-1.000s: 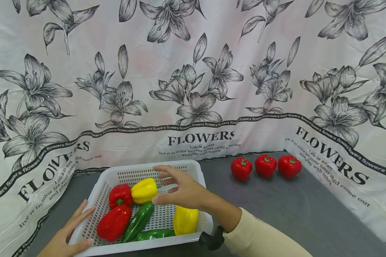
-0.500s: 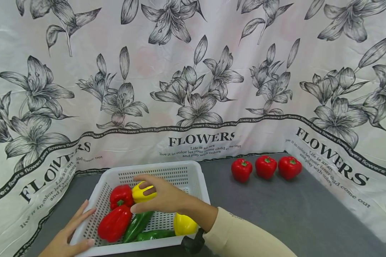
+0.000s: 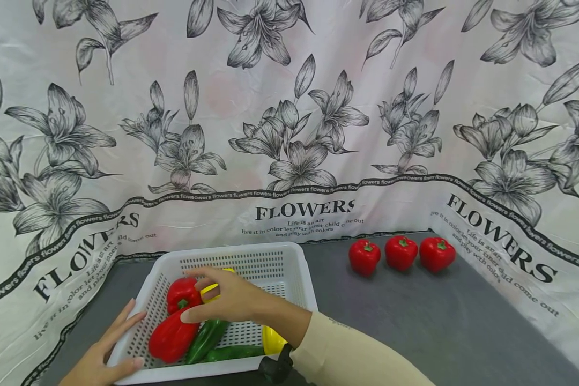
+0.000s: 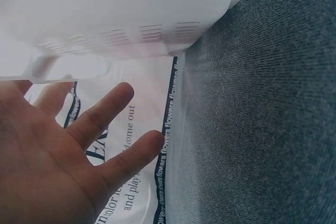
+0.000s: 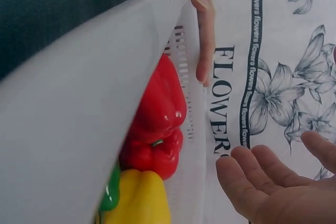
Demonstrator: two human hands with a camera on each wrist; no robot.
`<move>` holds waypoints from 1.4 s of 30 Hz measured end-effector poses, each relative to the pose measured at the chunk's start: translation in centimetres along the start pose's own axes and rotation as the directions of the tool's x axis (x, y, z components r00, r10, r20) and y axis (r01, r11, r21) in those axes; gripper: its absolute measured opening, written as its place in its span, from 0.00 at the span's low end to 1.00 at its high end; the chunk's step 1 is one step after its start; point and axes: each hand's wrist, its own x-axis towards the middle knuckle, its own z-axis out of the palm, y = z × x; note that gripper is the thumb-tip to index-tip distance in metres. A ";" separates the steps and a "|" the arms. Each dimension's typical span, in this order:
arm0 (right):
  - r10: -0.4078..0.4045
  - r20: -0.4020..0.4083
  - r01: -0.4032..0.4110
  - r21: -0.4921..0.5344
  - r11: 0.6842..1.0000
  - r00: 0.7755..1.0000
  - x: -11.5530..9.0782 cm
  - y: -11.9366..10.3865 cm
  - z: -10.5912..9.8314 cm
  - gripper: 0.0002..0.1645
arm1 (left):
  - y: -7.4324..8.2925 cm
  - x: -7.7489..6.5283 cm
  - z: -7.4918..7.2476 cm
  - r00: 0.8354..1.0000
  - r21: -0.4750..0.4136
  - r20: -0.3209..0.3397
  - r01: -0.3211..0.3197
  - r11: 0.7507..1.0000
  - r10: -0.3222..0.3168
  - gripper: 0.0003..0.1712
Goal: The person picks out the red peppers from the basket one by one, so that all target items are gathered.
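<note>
The left hand (image 3: 97, 354) rests on the left rim of the white basket (image 3: 270, 250), its fingers extended and not clenched. The right hand (image 3: 227, 300) is released, its fingers apart above the basket's inside. In the basket lie two red peppers (image 3: 173, 336) at left, a yellow pepper (image 5: 140, 203) beside them, two long green vegetables (image 3: 207, 340), and another yellow pepper (image 3: 272, 342) partly behind the right arm. Three more red peppers (image 3: 401, 253) stand on the grey surface (image 3: 415, 316).

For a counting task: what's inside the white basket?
Two red peppers, two long green vegetables, and two yellow peppers partly covered by the right hand and arm. What lies beneath is hidden.
</note>
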 end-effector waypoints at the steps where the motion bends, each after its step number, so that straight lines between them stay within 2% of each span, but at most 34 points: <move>1: 0.007 0.002 -0.007 0.007 1.000 1.000 0.1 0.0 0.1 0.36 | 0.0 0.0 0.0 1.000 0.003 0.001 0.002 1.000 -0.002 0.40; 12: 0.056 -0.004 -0.056 -0.003 0.998 0.998 1.3 0.1 0.9 0.34 | 0.1 -0.2 0.1 1.000 -0.019 -0.008 0.003 1.000 -0.004 0.40; 18: 0.089 -0.025 -0.091 -0.052 0.995 0.996 2.0 -0.1 1.4 0.34 | -0.1 -0.4 0.2 0.997 0.014 -0.048 -0.065 0.998 0.066 0.38; 24: 0.075 -0.034 -0.077 -0.076 0.994 0.997 2.5 -0.3 1.1 0.35 | 0.3 -0.6 0.4 0.994 0.007 -0.065 -0.089 0.996 0.090 0.37; 29: 0.041 0.011 -0.040 -0.092 0.995 0.999 3.2 -0.4 0.3 0.35 | 0.6 -0.7 0.5 0.994 0.000 -0.078 -0.078 0.997 0.078 0.37; 36: 0.020 0.072 -0.008 -0.168 0.986 0.997 4.2 0.2 -0.7 0.36 | 0.9 -0.7 0.5 0.992 0.008 -0.089 -0.090 0.996 0.091 0.36; 40: 0.018 0.113 -0.002 -0.142 0.990 0.993 4.7 0.6 -0.8 0.36 | 0.7 -0.7 0.5 0.992 -0.041 -0.090 -0.097 0.994 0.093 0.36; 42: 0.017 0.134 -0.001 -0.124 0.992 0.991 4.9 0.8 -0.8 0.36 | 0.6 -0.7 0.6 0.990 -0.030 -0.095 -0.109 0.994 0.106 0.36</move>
